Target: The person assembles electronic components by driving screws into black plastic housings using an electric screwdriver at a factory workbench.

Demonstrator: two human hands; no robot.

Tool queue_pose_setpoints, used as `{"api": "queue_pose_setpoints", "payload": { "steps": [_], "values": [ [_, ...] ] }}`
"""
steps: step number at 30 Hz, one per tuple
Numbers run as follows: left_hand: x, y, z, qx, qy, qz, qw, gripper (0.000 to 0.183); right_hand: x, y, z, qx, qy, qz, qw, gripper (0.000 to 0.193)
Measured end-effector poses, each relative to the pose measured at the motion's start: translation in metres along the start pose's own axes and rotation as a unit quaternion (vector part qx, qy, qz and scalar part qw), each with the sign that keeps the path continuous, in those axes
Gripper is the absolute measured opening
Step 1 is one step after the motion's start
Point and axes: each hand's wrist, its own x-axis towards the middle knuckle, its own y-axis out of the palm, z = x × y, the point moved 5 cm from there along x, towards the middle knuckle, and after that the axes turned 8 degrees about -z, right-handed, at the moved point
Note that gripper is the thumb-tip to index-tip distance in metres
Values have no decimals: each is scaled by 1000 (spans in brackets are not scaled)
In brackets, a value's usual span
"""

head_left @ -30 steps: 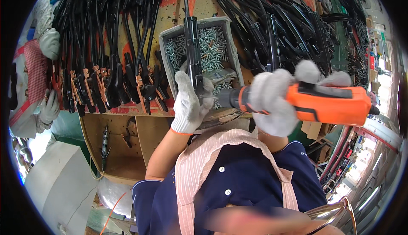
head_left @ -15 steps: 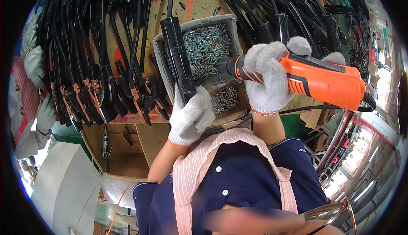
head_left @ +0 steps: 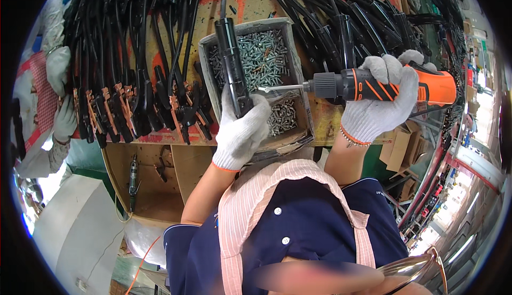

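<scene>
Left hand [head_left: 242, 135], I see, curls round the near end of a black handle [head_left: 231, 55], whose long axis runs up and slightly left above the screw box [head_left: 293, 55]. Right hand [head_left: 381, 113] wraps an orange power screwdriver [head_left: 373, 90], bit [head_left: 282, 88] pointing left, near the handle. Bare table [head_left: 326, 121] shows right of the box.

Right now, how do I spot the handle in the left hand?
Find the open screw box on the bench. Over its left part slants a glossy black handle, cabled at the far end, its near end in the gloved left hand. Unlike the black handles off to the right, it crosses the box.
</scene>
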Motion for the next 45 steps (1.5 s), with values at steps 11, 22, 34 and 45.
{"api": "queue_pose_setpoints", "payload": {
  "steps": [11, 22, 34, 45],
  "values": [
    [7, -4, 8, 34, 18, -29, 999, 48, -9, 0, -10, 86, 42, 35, 995, 57],
    [4, 1, 4, 21, 26, -12, 999, 45, -22, 4, -14, -46, 7, -20, 999, 32],
    [4, 0, 2, 30, 8, -23, 999, 51, -26, 18, -5, 49, -26, 71, 996, 62],
    [6, -1, 5, 41, -8, -27, 999, 45, -27, 18, -9, 42, -4, 92, 995, 53]
  ]
}}
